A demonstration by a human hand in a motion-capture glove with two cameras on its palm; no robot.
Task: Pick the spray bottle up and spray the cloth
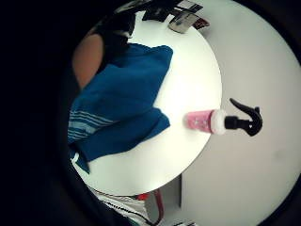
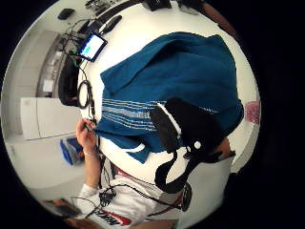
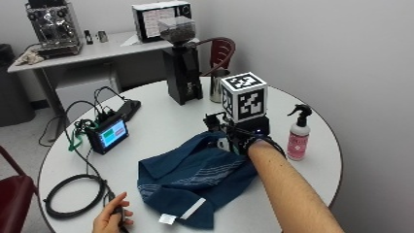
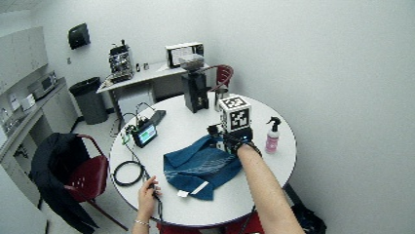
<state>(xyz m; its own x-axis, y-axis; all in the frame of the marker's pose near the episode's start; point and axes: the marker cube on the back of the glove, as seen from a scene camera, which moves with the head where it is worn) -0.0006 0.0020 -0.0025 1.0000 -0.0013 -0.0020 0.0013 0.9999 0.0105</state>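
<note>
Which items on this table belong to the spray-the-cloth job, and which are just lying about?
Job: spray bottle, standing upright; blue cloth, rumpled on the table; gloved right hand over the cloth.

Lying about: coffee grinder; small screen; coiled cable.

The room is bright and evenly lit, seemingly from overhead. The round white table (image 3: 162,121) shines pale, close to glare in the little finger side palm view. The crumpled blue cloth (image 3: 194,177) lays only a thin soft shadow along its edges. At the left of the outside view, a small screen (image 3: 113,132) glows.
</note>
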